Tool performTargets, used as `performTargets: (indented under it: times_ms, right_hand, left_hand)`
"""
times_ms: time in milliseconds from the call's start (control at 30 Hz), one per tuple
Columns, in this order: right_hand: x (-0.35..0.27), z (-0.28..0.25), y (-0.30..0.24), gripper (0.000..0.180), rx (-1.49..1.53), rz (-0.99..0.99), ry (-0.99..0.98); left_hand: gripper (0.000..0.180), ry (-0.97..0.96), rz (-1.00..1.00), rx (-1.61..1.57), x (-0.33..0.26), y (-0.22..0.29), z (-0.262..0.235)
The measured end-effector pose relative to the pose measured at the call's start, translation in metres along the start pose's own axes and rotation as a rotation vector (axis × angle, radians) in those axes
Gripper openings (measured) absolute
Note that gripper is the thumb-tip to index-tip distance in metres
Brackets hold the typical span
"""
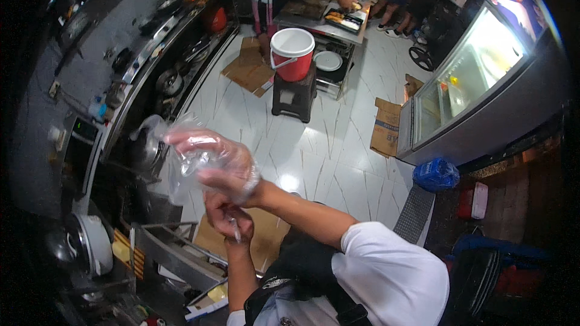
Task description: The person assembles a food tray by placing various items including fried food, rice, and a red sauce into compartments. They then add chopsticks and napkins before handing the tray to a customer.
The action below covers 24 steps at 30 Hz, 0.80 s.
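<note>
A loose, clear plastic glove (176, 172) covers my right hand (214, 156), its baggy fingertips flopping past my own. Inside it my fingers and thumb are bent but apart, with no object between them. Just below that wrist, my left hand (229, 216) is closed in a pinch. A whitish strip of clear plastic sticks out from its lower side; whether it belongs to the same glove's cuff is hidden by my fingers. Both hands are raised at chest height in front of me, above the floor.
A red bucket (294, 63) with a white rim stands on a dark stool (294, 93). Another person works at a metal table (314, 12) behind it. Cooking counters (145, 60) run along the left; a lit glass display fridge (465, 78) stands right. Flattened cardboard (248, 72) lies on the floor.
</note>
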State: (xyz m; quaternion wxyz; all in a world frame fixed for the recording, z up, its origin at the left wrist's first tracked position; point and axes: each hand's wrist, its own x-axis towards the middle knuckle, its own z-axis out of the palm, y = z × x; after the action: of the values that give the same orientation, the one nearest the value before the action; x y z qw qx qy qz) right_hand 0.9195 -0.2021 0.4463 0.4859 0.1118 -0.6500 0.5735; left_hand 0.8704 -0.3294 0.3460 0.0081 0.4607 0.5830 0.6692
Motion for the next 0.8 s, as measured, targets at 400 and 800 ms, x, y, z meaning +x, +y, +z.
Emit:
performTargets:
  times_ms: [400, 800]
  right_hand:
    - [-0.057, -0.282, -0.080, 0.086, -0.331, -0.045, 0.689]
    - [-0.067, -0.513, -0.131, 0.083, -0.578, -0.072, 0.859]
  left_hand:
    - [0.023, -0.568, 0.522, -0.274, 0.070, 0.038, 0.305]
    - [0.030, -0.863, 0.440, -0.605, 0.119, 0.043, 0.546]
